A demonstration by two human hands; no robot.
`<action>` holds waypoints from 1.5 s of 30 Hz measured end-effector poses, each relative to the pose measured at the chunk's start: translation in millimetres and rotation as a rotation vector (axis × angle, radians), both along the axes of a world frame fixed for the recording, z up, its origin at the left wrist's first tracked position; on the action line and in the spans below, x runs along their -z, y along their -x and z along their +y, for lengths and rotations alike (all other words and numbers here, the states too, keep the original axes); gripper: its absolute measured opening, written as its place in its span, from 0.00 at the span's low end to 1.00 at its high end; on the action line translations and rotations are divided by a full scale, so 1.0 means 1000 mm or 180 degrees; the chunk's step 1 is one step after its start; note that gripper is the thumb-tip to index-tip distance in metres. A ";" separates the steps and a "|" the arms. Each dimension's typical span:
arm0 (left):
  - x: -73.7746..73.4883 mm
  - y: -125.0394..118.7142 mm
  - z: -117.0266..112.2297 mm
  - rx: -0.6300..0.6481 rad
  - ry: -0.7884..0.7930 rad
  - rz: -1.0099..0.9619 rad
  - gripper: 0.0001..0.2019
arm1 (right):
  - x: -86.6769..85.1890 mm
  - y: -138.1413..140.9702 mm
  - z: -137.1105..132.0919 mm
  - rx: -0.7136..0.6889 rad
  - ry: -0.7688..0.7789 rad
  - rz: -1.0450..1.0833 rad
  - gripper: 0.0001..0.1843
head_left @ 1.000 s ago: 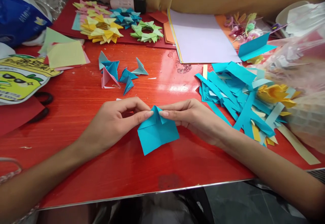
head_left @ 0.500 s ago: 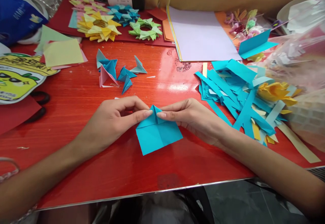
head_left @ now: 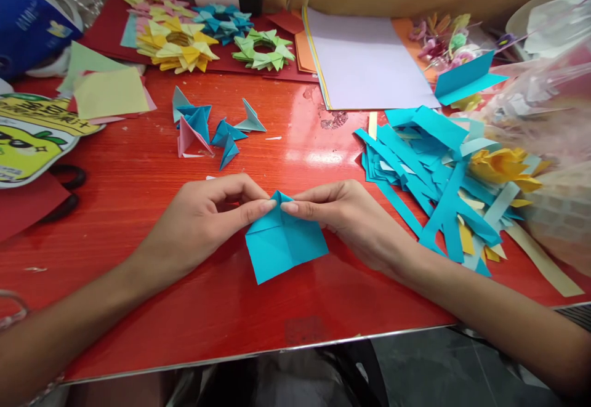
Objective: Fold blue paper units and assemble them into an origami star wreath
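Observation:
A sheet of blue paper (head_left: 287, 244), its top corners folded in to a point, is held above the front part of the red table (head_left: 184, 321). My left hand (head_left: 217, 216) pinches the sheet's upper left edge between thumb and forefinger. On the other side, my right hand (head_left: 339, 210) grips the upper right flap, its thumb lying near the centre crease. Both hands' remaining fingers are partly hidden behind the paper. Just beyond my hands lie several small folded paper pieces, among them a pink one (head_left: 190, 137) and a blue one (head_left: 227, 141).
To the right is a heap of blue paper strips (head_left: 415, 167), with a yellow paper flower (head_left: 503, 170) beside it. Folded paper rings, one green (head_left: 252, 56) and one yellow (head_left: 166, 50), sit at the back near a lilac sheet stack (head_left: 369, 62). Square papers (head_left: 109, 94) lie left.
My right thumb has shifted slightly left across the fold, and the small gap at the centre crease has narrowed. The sheet has moved a little left with both hands still holding it.

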State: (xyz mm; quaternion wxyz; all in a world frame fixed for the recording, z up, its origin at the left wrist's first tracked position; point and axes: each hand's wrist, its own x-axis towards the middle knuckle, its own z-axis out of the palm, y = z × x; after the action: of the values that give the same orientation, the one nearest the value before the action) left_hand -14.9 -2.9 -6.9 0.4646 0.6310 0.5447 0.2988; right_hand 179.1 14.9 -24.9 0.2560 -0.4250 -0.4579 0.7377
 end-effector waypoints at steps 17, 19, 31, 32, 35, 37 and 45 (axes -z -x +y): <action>0.003 0.002 0.000 -0.0025 0.0049 0.0043 0.08 | -0.002 -0.001 0.002 -0.0388 -0.0454 -0.0293 0.19; 0.003 0.001 0.000 -0.0011 0.0054 0.0017 0.08 | -0.001 0.000 0.001 -0.0361 -0.0595 -0.0373 0.20; 0.002 0.000 0.003 -0.0040 0.0060 0.0133 0.11 | 0.001 0.003 -0.008 -0.0227 -0.1281 -0.0928 0.23; 0.002 0.000 0.003 -0.0018 0.0041 0.0158 0.11 | 0.001 0.003 -0.009 -0.0261 -0.1332 -0.0953 0.22; 0.003 0.000 0.001 0.0028 0.0003 0.0144 0.09 | 0.000 0.003 -0.008 -0.0314 -0.1405 -0.0932 0.20; 0.005 0.000 0.000 -0.0121 0.0016 0.0019 0.08 | 0.000 0.002 -0.005 -0.0222 -0.1364 -0.0873 0.18; 0.005 0.000 0.003 -0.1307 0.0244 -0.1196 0.05 | -0.002 0.002 0.009 0.0574 -0.0873 -0.0051 0.16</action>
State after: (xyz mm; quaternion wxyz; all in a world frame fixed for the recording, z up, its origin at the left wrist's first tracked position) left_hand -14.8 -0.3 -12.3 0.5107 0.4230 0.5763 0.4777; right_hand 177.3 23.5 -23.2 0.3732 -0.4313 -0.5163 0.6389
